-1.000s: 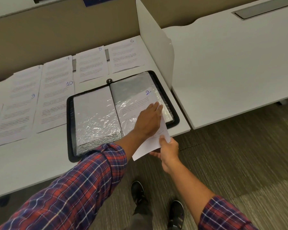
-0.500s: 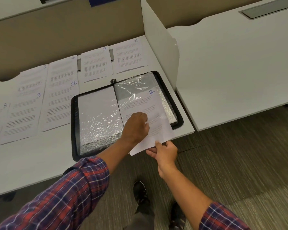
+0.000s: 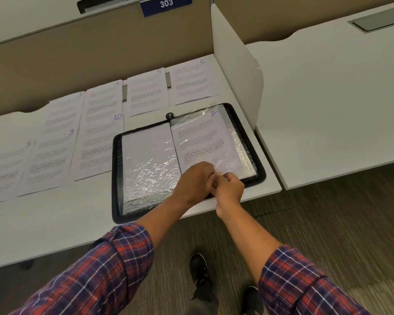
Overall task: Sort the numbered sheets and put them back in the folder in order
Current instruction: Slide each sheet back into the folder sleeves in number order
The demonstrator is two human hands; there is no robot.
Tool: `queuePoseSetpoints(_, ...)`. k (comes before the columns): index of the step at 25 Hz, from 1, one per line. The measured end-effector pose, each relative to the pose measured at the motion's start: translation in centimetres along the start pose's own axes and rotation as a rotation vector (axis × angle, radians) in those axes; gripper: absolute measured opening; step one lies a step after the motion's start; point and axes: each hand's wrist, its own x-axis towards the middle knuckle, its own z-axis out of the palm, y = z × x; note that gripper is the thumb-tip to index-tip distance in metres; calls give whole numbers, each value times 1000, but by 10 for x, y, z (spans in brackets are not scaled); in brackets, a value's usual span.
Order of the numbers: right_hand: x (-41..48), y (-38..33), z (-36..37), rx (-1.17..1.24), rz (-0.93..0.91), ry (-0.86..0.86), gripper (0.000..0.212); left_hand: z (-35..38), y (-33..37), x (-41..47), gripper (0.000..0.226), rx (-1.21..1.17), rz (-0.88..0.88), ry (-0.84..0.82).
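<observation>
One sheet 2 (image 3: 205, 137) lies in the right plastic sleeve (image 3: 189, 115) of the one open folder (image 3: 116, 178) on the surface (image 3: 55, 223). Seven loose sheets (image 3: 98, 144) lie left of and behind it. The left hand (image 3: 196, 180) and right hand (image 3: 229, 189) touch, fingers curled tight, pinching the sleeve's near edge.

One open black zip folder (image 3: 115, 178), with one sheet marked 2 (image 3: 203, 137) in its right-hand sleeve. Seven loose sheets on the tabletop (image 3: 55, 223): sheet 3 (image 3: 64, 110), sheet 4 (image 3: 104, 96), sheet 5 (image 3: 146, 92), sheet 6 (image 3: 192, 80), sheet 10 (image 3: 96, 146), sheet 9 (image 3: 48, 162), sheet 8 (image 3: 5, 169). Two hands, left hand (image 3: 196, 180) and right hand (image 3: 229, 189); two dark shoes (image 3: 198, 267); one blue 303 sign (image 3: 166, 4).
</observation>
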Motion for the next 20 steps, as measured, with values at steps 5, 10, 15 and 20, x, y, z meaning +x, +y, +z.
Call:
queuePoseSetpoints(5,11,-7,10,-27,-10,-43,37,-2,-6,-3,19,-69,55,3)
queuePoseSetpoints(10,9,-15,8,14,64,-123,18,-1,-10,-5,16,-119,75,7)
queuePoseSetpoints(15,-14,-14,-28,-202,-189,171,19,4,-7,-11,17,-109,18,74)
queuePoseSetpoints(20,7,-33,-32,-278,-218,176,59,6,-3,-14,19,-144,-40,101)
